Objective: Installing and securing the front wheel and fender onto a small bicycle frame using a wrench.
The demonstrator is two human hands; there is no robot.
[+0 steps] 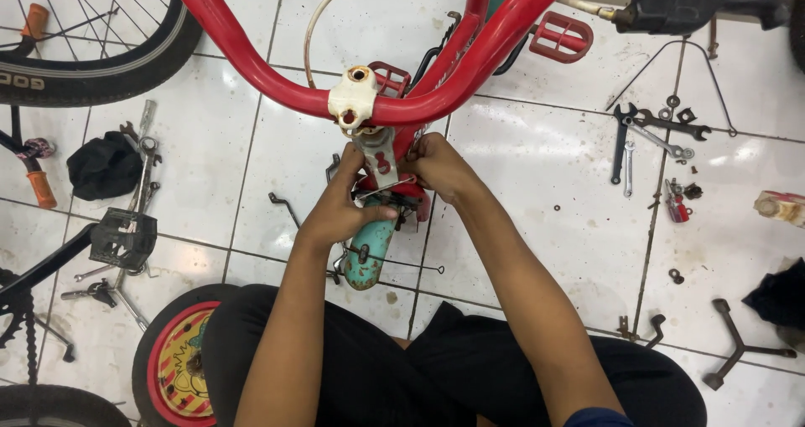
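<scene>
both hands work under the red handlebar (251, 67) of a small bike, over the tiled floor (520, 192). the left hand (340, 209) grasps the teal mudguard (369, 251), thumb on a thin wire (381, 188). the right hand (436, 163) is clenched beside the grey bracket (379, 160). wrenches (650, 134) lie well apart, toward the floor's right edge.

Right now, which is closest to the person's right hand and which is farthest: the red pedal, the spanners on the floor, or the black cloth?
From the right hand:
1. Red pedal, up and to the right, on the bike.
2. Spanners, on the tiles out to the right.
3. Black cloth, far across on the left side, beyond the left hand.
</scene>
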